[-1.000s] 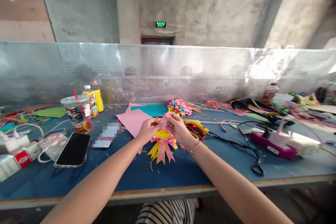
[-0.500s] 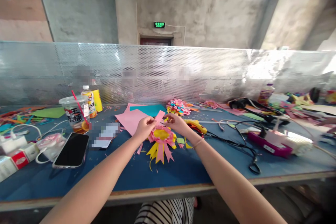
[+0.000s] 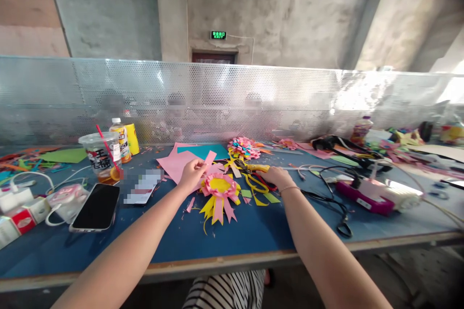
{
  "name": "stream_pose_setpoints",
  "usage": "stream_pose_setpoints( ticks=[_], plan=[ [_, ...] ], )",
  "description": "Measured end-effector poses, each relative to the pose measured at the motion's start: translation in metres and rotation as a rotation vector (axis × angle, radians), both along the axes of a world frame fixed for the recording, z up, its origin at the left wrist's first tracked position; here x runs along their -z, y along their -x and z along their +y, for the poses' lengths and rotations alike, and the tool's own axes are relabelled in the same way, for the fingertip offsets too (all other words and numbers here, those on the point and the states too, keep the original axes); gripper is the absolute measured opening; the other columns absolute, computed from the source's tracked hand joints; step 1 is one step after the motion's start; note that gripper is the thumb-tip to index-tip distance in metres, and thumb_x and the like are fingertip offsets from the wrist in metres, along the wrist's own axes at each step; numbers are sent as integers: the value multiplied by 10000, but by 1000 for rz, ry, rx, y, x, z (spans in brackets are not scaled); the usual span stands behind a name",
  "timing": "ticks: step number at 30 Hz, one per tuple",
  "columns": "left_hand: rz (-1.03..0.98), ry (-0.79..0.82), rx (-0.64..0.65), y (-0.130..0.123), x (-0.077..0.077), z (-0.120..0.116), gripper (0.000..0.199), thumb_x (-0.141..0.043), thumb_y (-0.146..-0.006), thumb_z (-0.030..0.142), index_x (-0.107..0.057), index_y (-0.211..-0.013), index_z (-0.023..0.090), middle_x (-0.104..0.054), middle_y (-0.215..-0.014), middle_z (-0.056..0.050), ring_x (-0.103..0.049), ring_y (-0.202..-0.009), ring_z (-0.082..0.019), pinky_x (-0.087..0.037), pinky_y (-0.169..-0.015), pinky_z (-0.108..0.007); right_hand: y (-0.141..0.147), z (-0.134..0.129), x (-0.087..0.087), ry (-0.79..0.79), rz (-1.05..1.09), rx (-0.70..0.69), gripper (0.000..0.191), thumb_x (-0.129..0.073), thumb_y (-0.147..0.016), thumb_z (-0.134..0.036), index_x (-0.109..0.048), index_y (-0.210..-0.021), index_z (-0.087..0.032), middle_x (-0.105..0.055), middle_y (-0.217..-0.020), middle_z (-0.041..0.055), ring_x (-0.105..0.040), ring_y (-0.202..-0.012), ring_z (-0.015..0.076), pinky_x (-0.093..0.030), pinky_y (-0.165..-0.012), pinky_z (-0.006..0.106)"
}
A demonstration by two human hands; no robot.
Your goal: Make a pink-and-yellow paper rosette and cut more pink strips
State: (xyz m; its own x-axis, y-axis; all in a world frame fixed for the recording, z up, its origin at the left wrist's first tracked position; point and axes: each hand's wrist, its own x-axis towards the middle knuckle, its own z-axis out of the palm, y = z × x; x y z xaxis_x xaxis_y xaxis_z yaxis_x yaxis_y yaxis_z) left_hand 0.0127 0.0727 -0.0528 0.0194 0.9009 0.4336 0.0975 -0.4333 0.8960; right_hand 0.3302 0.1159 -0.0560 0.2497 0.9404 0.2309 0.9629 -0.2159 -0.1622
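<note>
Between the fingers of my left hand [image 3: 195, 174] is a pink paper strip [image 3: 210, 158], pinched and standing up above the table. Just below it lies a paper rosette [image 3: 219, 185] with a yellow centre, a pink folded rim and pink and yellow tails [image 3: 218, 210]. My right hand [image 3: 278, 177] is closed over a yellow glue gun [image 3: 258, 168] to the right of the rosette; the palm covers part of the tool. Yellow paper strips [image 3: 253, 184] lie beside it. A finished-looking pink and blue paper flower [image 3: 243, 148] sits farther back.
Pink sheets [image 3: 174, 164] and a blue sheet [image 3: 203, 151] lie behind my left hand. On the left are a phone [image 3: 96, 206], a drink cup [image 3: 103, 157] and a bottle [image 3: 121, 140]. Black cables [image 3: 326, 201] and a purple-and-white device [image 3: 377, 195] occupy the right. A perforated metal screen [image 3: 203, 101] borders the back.
My right hand has left the pink strip and moved right, onto the yellow glue gun. The left hand keeps the strip and has shifted slightly left.
</note>
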Motion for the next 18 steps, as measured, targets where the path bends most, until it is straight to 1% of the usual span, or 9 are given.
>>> stream_pose_setpoints(
  ticks=[3, 5, 7, 10, 12, 16, 18],
  plan=[
    [25, -5, 6, 0, 0, -1, 244, -592, -669, 398, -540, -692, 161, -559, -617, 3, -575, -570, -125, -473, -498, -212, 3, -3, -4, 71, 7, 23, 472, -475, -732, -518, -669, -946, -145, -641, -1034, 164, -588, -965, 293, -439, -749, 359],
    [45, 0, 7, 0, 0, -1, 243, -591, -667, 398, -550, -691, 159, -565, -627, -1, -577, -560, -125, -461, -475, -204, 3, -6, -9, 58, 25, 8, 428, -486, -729, -458, -671, -924, -125, -650, -1004, 171, -598, -944, 295, -443, -730, 346],
    [45, 14, 15, 0, 0, -1, 241, -590, -665, 396, -559, -688, 158, -568, -618, -1, -580, -540, -125, -460, -472, -209, 4, -9, -15, 0, 40, 0, 407, -484, -723, -446, -672, -891, -126, -660, -963, 169, -607, -915, 297, -447, -707, 341],
    [24, 27, 27, -1, -1, -2, 230, -594, -655, 387, -557, -675, 160, -566, -600, 7, -579, -521, -123, -466, -482, -218, 12, -12, -22, -182, 66, -35, 375, -487, -721, -462, -653, -875, -163, -670, -903, 145, -617, -870, 281, -451, -679, 326],
    [36, 14, 23, -1, -2, -3, 223, -597, -651, 379, -558, -656, 159, -566, -591, 6, -571, -519, -118, -461, -478, -210, 22, -15, -27, -350, 102, -85, 392, -489, -728, -464, -611, -942, -159, -665, -907, 139, -613, -869, 268, -454, -684, 316],
    [59, 7, 28, -2, -5, -7, 230, -595, -654, 376, -553, -618, 153, -553, -547, 9, -538, -475, -101, -436, -441, -193, 47, -23, -32, -697, 141, -236, 519, -485, -753, -434, -468, -1132, -81, -614, -1026, 185, -579, -947, 281, -457, -759, 347],
    [47, 13, 36, -3, -5, -9, 234, -588, -662, 372, -538, -601, 153, -543, -523, 16, -523, -445, -92, -431, -435, -191, 56, -26, -32, -805, 98, -328, 525, -467, -772, -413, -428, -1163, -64, -578, -1082, 204, -546, -1007, 288, -443, -817, 372]
  ],
)
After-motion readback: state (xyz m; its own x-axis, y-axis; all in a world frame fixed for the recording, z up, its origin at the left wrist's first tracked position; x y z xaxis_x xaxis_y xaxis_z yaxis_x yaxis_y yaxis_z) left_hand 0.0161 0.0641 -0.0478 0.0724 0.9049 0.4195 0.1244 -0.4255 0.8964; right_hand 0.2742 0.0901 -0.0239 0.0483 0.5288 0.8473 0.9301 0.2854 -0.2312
